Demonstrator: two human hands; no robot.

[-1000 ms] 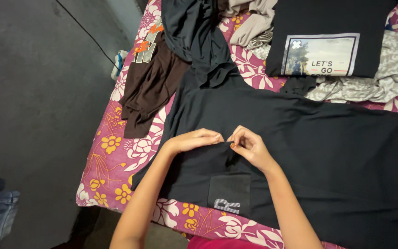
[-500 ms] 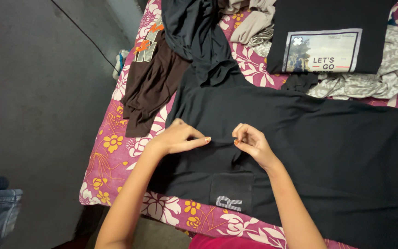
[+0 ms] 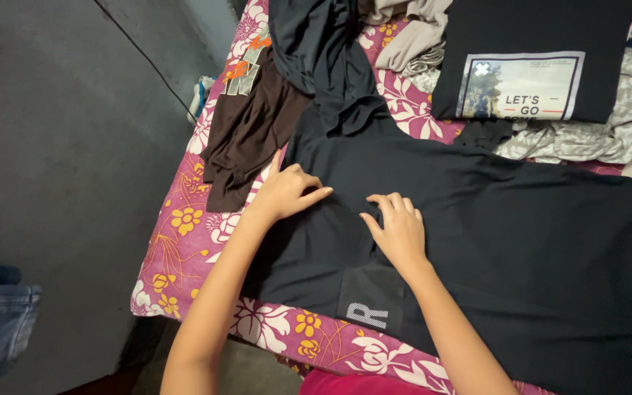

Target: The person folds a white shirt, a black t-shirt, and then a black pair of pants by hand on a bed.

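Black garment (image 3: 521,241): large, dark, plain knit, spread flat on the bed and filling most of the lower right from about 3 to 6 o'clock. Near edge carries a grey rectangular patch (image 3: 369,300) with a pale letter, at 6 o'clock. Fabric is mostly smooth, with soft creases bunched near centre. Its upper left end narrows toward 11 o'clock, where it meets a heap of more dark cloth.
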